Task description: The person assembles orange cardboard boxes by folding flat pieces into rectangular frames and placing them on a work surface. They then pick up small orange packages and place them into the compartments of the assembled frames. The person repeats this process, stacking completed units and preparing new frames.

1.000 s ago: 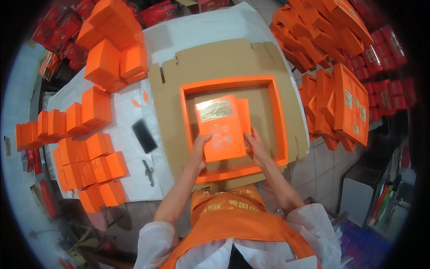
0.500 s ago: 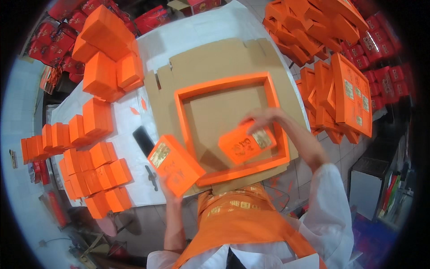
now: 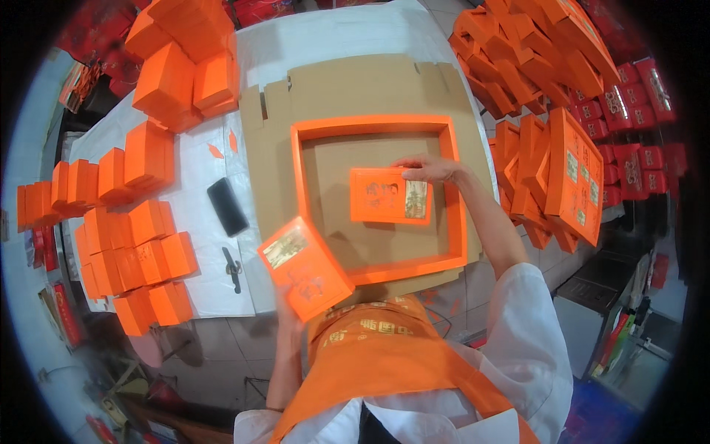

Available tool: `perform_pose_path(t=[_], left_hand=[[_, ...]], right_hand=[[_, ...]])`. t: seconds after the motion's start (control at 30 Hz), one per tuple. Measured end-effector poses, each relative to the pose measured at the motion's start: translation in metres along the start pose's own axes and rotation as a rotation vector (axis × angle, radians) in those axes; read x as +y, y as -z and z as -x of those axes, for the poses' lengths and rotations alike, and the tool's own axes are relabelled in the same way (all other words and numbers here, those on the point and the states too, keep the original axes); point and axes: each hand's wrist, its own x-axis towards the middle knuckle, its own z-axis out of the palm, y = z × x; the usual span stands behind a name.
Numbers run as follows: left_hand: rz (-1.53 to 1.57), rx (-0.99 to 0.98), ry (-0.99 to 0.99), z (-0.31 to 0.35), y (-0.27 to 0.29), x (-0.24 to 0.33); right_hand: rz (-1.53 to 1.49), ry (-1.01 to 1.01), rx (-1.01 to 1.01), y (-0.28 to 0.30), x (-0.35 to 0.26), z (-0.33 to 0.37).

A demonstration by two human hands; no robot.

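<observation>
On a brown cardboard sheet [image 3: 347, 85] lies a large orange rectangular frame [image 3: 373, 124]. Inside its outline, a flat orange box [image 3: 377, 196] with a gold picture panel is gripped at its upper right edge by my right hand [image 3: 430, 169], fingers over the rim. Whether this box touches the cardboard, I cannot tell. At the frame's lower left corner, my left hand [image 3: 290, 307] holds a similar orange box [image 3: 307, 268] tilted, its patterned face up. That box hides most of the left fingers and overlaps the frame's corner.
Rows of small orange boxes [image 3: 151, 255] and taller stacked ones [image 3: 166, 85] fill the table's left side. A black phone [image 3: 227, 207] and a dark tool [image 3: 232, 270] lie on the white cover [image 3: 203, 296]. Piled orange frames [image 3: 573, 174] stand at the right.
My right hand has turned its box level, square with the frame, and moved it slightly up and left. My left hand's box has shifted a little right. The head view has shifted.
</observation>
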Motion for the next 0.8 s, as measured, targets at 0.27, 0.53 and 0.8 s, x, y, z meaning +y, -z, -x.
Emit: perform_pose_path(t=[0.27,0.53,0.8], left_hand=[[0.005,0.055,0.050,0.002,-0.006,-0.014],[-0.147,0.089,0.149,-0.002,-0.004,-0.042],[-0.291,-0.072,0.113,-0.031,-0.065,-0.050]], right_hand=[[-0.970,0.256,0.636,-0.099,0.078,-0.051],[-0.857,0.373,0.940,-0.075,0.108,-0.095],[-0.885,0.212,0.849,-0.131,0.121,-0.015]])
